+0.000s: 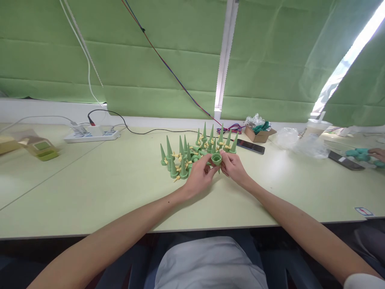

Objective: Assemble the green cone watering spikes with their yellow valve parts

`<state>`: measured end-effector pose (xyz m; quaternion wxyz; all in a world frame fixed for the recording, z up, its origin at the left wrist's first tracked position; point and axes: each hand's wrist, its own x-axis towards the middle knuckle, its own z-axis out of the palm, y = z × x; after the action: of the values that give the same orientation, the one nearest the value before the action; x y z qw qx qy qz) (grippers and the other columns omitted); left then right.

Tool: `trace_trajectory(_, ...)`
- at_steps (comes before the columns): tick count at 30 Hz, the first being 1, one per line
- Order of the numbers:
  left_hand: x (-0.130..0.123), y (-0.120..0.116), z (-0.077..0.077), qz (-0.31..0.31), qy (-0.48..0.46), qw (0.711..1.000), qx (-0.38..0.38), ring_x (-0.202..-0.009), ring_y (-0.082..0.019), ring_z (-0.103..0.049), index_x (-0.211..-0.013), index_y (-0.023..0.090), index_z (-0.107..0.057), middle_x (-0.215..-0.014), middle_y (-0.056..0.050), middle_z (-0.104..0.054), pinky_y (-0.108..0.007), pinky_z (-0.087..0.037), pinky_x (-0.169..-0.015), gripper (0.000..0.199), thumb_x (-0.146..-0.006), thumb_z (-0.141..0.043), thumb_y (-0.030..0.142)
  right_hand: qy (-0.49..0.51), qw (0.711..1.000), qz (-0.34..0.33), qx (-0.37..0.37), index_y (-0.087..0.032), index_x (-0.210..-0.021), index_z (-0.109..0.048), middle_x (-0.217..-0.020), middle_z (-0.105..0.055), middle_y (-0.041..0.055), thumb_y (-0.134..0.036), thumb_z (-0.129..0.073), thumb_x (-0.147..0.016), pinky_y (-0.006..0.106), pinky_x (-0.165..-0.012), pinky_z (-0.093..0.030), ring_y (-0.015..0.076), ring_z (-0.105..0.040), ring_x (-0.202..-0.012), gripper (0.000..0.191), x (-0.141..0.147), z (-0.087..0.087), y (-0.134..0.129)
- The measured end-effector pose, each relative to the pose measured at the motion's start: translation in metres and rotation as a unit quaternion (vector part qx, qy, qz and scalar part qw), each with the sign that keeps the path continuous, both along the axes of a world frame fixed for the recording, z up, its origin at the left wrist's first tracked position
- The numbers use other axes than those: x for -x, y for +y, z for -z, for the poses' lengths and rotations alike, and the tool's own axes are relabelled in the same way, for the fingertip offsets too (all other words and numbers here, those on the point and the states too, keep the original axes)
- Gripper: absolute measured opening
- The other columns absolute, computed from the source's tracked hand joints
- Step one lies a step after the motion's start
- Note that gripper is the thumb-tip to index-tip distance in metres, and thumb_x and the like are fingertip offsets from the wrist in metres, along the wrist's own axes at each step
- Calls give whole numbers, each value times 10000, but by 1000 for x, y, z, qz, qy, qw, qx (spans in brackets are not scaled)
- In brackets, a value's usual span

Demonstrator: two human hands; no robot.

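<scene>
Between my two hands is a green plastic cone spike (pixel 216 159), its round hollow end turned up toward me and its point down. My left hand (pixel 201 175) pinches it from the left, fingers closed on the rim. From the right, my right hand (pixel 233 166) grips the same piece with thumb and fingers; whether a small yellow part is in those fingers I cannot make out. Just beyond the hands stand several green cone spikes (pixel 182 168) with small yellow valves (pixel 177 178) at their bases. More green pieces (pixel 195 157) lie on their sides among them.
A phone (pixel 250 146), a cardboard box (pixel 259 134) and a plastic bag (pixel 287 137) lie behind to the right. Further right are a drink cup (pixel 314 127) and another person's hand (pixel 377 153). A power strip (pixel 92 135) and a carton (pixel 40 147) are at left.
</scene>
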<state>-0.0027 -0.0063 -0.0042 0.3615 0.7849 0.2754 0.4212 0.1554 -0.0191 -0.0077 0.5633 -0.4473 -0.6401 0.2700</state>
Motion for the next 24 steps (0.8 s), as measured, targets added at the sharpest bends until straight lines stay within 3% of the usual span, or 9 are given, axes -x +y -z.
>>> trace_trajectory(8,-1,-4,1,36,-21,994,101,-485,-93,-547,-1002,214,-466,-835,-3,-612,-234,-373,-442,265,-868,-616,386,3,1000,4,6,-224,-555,-338,-415,-340,-55,-638,-430,-949,253,-375,-279,83,-331,-363,579,2,3,1)
trace_trajectory(14,0,-5,0,33,-20,990,134,-483,-81,-561,-1135,205,-445,-950,-41,-633,-229,-404,-441,388,-849,-635,387,-10,1000,16,-2,-220,-564,-340,-413,-343,-55,-628,-422,-957,250,-383,-277,81,-327,-368,573,1,4,1)
trace_trajectory(24,-4,0,4,63,-75,979,179,-405,-52,-507,-962,196,-468,-867,-10,-633,-200,-364,-366,140,-852,-540,246,-40,999,29,-14,-216,-545,-367,-414,-399,-34,-657,-402,-950,257,-409,-304,93,-362,-385,600,2,-2,-3)
